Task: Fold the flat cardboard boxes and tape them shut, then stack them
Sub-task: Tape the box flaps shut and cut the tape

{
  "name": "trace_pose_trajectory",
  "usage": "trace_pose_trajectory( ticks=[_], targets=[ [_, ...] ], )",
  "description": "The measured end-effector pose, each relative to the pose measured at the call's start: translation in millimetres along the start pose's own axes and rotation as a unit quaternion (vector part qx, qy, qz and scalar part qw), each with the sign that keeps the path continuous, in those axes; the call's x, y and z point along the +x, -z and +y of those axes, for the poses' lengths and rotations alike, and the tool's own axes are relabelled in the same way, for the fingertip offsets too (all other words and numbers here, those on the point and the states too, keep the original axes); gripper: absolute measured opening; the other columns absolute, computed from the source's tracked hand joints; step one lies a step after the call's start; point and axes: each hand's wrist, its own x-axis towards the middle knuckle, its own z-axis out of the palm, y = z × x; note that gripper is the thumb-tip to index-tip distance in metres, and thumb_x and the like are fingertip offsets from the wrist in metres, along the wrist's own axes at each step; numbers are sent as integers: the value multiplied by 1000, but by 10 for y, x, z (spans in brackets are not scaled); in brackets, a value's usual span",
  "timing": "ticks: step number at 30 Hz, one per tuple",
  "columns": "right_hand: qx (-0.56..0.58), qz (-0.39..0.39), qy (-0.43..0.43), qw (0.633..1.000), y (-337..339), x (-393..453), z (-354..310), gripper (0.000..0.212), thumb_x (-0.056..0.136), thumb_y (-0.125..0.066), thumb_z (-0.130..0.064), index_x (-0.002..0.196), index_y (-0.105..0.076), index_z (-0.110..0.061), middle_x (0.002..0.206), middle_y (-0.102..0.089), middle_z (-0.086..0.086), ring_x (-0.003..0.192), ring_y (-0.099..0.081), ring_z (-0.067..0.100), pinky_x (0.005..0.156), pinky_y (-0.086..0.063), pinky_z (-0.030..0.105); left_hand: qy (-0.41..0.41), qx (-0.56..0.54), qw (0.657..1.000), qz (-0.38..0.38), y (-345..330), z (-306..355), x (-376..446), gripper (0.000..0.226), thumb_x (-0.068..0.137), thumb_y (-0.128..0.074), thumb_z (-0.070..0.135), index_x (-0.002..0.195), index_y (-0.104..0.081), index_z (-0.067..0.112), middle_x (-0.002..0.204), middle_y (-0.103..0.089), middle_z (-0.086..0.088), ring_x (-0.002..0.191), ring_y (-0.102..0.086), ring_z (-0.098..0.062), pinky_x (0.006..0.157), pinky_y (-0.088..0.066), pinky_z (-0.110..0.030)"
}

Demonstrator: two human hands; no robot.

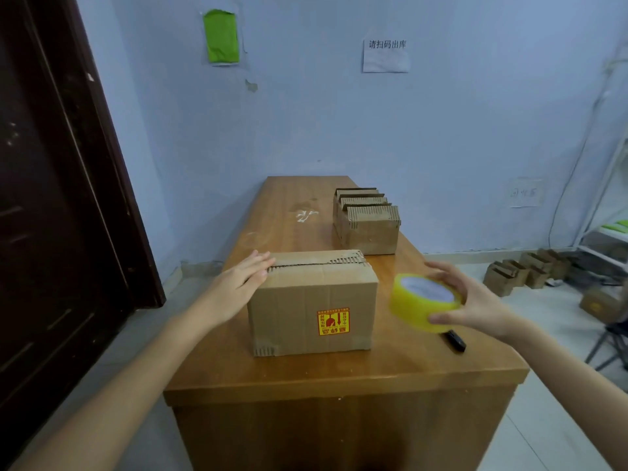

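Note:
A folded cardboard box (312, 311) with a red and yellow sticker on its front stands on the wooden table (339, 375). Its top flaps are closed, with an untaped seam running along the top. My left hand (243, 283) lies flat with straight fingers on the box's top left edge. My right hand (475, 304) holds a yellow roll of tape (423, 302) just right of the box, above the table. A stack of flat cardboard boxes (367, 220) stands on edge further back on the table.
A black marker-like object (453, 340) lies on the table under the tape roll. A dark door (51, 198) stands at the left. Several folded boxes (530, 270) sit on the floor at the right, near a white shelf (608, 232).

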Motion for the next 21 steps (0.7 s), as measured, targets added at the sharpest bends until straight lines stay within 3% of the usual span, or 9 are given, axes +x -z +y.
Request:
trace_pose_trajectory(
  ticks=[3, 6, 11, 14, 16, 18, 21],
  targets=[
    [109, 24, 39, 993, 123, 70, -327, 115, 30, -88, -64, 132, -45, -35, 126, -56, 1, 108, -61, 15, 78, -54, 25, -4, 8, 1000, 3, 7, 23, 1, 41, 102, -32, 33, 142, -39, 27, 149, -28, 18, 136, -11, 6, 117, -10, -32],
    [145, 13, 71, 987, 90, 233, -651, 113, 34, -87, -64, 134, -45, -32, 125, -57, 2, 109, -61, 16, 80, -52, 24, -9, 11, 1000, 4, 4, 46, -4, 42, 101, -34, 34, 142, -40, 25, 151, -28, 14, 136, -12, 6, 114, -10, -26],
    [215, -43, 78, 973, -387, 657, -1053, 101, 39, -84, -65, 128, -51, -32, 121, -61, 7, 105, -61, 29, 90, -49, 42, 0, 2, 1000, -2, -3, 77, -13, 44, 100, -34, 38, 142, -39, 26, 149, -27, 17, 135, -12, 7, 112, -11, -25],
    [262, -64, 53, 961, -772, 898, -1222, 97, 43, -81, -58, 128, -50, -24, 124, -58, 8, 108, -59, 24, 91, -50, 35, 13, -35, 999, 7, -25, 74, 3, 41, 100, -38, 34, 140, -44, 25, 149, -30, 17, 139, -14, 2, 116, -12, -28],
    [286, -70, 33, 955, -996, 1034, -1297, 86, 57, -69, -49, 133, -47, -14, 128, -57, 13, 112, -59, 24, 91, -50, 30, 25, -89, 996, 19, -53, 81, 13, 37, 101, -41, 25, 137, -48, 19, 148, -34, 13, 140, -17, 0, 111, -10, -15],
    [313, -75, 14, 947, -1159, 1115, -1343, 66, 70, -59, -42, 126, -53, -9, 115, -65, 12, 101, -65, 18, 83, -53, 22, 44, -156, 986, 29, -65, 110, 6, 34, 100, -43, 18, 133, -52, 16, 143, -37, 12, 135, -22, 3, 98, -10, 4],
    [334, -96, -5, 938, -1284, 1199, -1325, 42, 75, -49, -40, 105, -62, -14, 95, -73, 3, 86, -69, 13, 80, -52, 24, 51, -187, 980, 42, -66, 149, -1, 34, 99, -43, 10, 131, -52, 7, 135, -39, 9, 126, -27, 4, 86, -13, 11]
  ],
)
